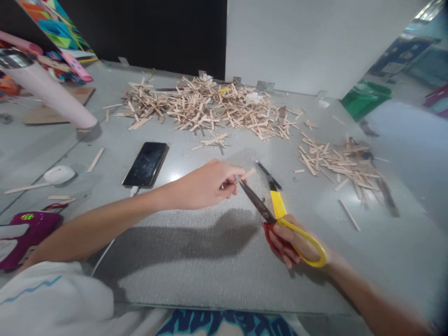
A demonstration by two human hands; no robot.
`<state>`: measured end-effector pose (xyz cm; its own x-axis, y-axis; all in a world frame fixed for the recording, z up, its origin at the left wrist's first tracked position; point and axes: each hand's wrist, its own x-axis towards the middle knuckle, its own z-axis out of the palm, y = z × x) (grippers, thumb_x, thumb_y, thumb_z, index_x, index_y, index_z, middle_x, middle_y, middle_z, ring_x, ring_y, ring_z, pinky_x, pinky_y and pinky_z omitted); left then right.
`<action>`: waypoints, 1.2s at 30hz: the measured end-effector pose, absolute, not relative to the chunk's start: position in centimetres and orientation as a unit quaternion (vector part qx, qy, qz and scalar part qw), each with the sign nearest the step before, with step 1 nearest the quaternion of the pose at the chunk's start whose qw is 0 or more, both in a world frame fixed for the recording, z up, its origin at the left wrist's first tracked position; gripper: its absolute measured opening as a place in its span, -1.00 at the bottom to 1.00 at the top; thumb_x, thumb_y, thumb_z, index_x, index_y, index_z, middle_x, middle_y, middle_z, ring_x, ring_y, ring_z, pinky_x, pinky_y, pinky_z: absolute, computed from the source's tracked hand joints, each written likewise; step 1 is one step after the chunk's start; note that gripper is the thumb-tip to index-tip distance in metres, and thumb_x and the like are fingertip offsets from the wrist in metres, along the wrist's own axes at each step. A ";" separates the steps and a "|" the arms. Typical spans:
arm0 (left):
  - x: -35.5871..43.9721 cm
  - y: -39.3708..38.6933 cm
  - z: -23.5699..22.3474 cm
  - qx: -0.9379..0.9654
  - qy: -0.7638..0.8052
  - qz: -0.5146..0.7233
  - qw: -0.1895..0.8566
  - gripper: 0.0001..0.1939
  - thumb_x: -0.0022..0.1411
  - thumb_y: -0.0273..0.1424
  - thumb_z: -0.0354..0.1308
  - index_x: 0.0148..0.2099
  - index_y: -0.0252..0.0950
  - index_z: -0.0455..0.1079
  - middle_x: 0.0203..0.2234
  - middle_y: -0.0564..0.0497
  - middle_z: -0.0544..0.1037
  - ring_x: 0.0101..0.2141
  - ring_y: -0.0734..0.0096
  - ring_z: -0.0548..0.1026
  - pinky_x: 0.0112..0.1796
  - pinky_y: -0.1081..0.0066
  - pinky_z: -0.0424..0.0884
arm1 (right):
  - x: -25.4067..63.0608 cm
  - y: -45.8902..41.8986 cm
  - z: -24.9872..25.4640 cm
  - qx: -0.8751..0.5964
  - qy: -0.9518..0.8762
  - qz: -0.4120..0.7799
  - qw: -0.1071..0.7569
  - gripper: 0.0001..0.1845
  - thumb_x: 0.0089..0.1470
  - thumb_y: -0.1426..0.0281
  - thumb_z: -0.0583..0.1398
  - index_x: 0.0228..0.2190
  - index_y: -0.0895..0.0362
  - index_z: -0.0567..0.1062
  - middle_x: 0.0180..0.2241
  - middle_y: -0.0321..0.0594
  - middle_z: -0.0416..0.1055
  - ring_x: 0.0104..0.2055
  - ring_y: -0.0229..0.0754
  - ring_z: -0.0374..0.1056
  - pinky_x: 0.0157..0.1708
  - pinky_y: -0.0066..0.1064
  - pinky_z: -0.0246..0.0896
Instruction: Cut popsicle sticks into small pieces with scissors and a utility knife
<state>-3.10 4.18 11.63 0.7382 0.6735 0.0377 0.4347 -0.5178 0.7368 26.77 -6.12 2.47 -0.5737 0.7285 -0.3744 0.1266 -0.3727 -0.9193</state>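
A thin wooden stick (248, 175) is pinched by the left hand (213, 184), its back turned upward, at the tips of the scissors (261, 208). The scissors are gripped by the right hand (290, 238) through red and yellow handles (319, 254). A yellow-and-black tool (277, 203) lies just right of the scissors. Wooden sticks (196, 107) are heaped beyond the scissors and to their right. Exposed tabletop (217, 284) lies between the scissors and the front edge (224, 308); below it, cut-off lettering (191, 322), partly "EMON", is seen on fabric.
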 end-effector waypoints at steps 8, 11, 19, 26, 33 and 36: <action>-3.3 4.1 11.9 0.858 0.327 0.155 0.364 -0.85 0.53 -0.45 0.11 -0.19 -0.23 0.36 -0.34 0.04 0.73 -0.45 0.45 0.59 -0.37 0.44 0.34 | 27.2 -6.4 1.9 -0.360 -0.482 0.770 0.212 -0.26 0.45 -0.19 0.16 -0.59 0.06 0.34 -0.83 -0.49 0.10 -0.84 -0.36 0.09 -0.82 -0.58 0.01; -3.3 4.0 12.1 0.847 0.324 0.166 0.388 -0.88 0.52 -0.46 0.11 -0.17 -0.23 0.37 -0.33 0.02 0.74 -0.43 0.45 0.61 -0.37 0.46 0.39 | 26.7 -6.3 2.3 -0.303 -0.418 0.832 0.203 -0.24 0.39 -0.26 0.17 -0.60 0.03 0.30 -0.85 -0.52 0.04 -0.87 -0.34 0.01 -0.87 -0.56 0.00; -3.2 4.4 12.4 0.815 0.322 0.162 0.453 -0.93 0.47 -0.48 0.11 -0.12 -0.25 0.40 -0.32 -0.02 0.73 -0.45 0.45 0.62 -0.35 0.48 0.51 | 26.1 -6.7 1.6 -0.273 -0.376 0.858 0.218 -0.19 0.36 -0.31 0.16 -0.65 0.02 0.26 -0.86 -0.49 0.04 -0.89 -0.34 0.02 -0.89 -0.56 -0.05; -3.8 4.5 12.8 0.828 0.347 0.108 0.427 -0.89 0.49 -0.48 0.10 -0.13 -0.25 0.44 -0.37 0.02 0.70 -0.45 0.43 0.61 -0.39 0.47 0.41 | 25.8 -7.0 1.1 -0.329 -0.438 0.806 0.226 -0.23 0.39 -0.28 0.16 -0.59 0.03 0.31 -0.85 -0.50 0.06 -0.86 -0.34 0.06 -0.85 -0.56 -0.03; -5.2 5.5 11.4 0.865 0.415 0.116 0.257 -0.84 0.45 -0.49 0.12 -0.25 -0.22 0.35 -0.45 0.02 0.64 -0.46 0.34 0.57 -0.37 0.37 0.27 | 25.8 -6.8 2.0 -0.402 -0.507 0.725 0.236 -0.21 0.39 -0.31 0.14 -0.60 0.02 0.30 -0.83 -0.51 0.05 -0.83 -0.35 0.08 -0.83 -0.56 0.00; -5.0 6.1 11.3 0.838 0.433 0.120 0.311 -0.87 0.47 -0.47 0.10 -0.21 -0.24 0.39 -0.41 -0.01 0.68 -0.47 0.37 0.60 -0.41 0.40 0.33 | 26.0 -6.2 2.4 -0.405 -0.505 0.717 0.259 -0.21 0.38 -0.32 0.14 -0.60 0.02 0.31 -0.83 -0.50 0.06 -0.82 -0.34 0.08 -0.78 -0.54 0.13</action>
<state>-5.05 6.08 11.32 0.5959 0.8001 -0.0686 0.6513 -0.4315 0.6242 26.01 -6.21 2.45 -0.5382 0.7801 -0.3190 0.0374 -0.3560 -0.9337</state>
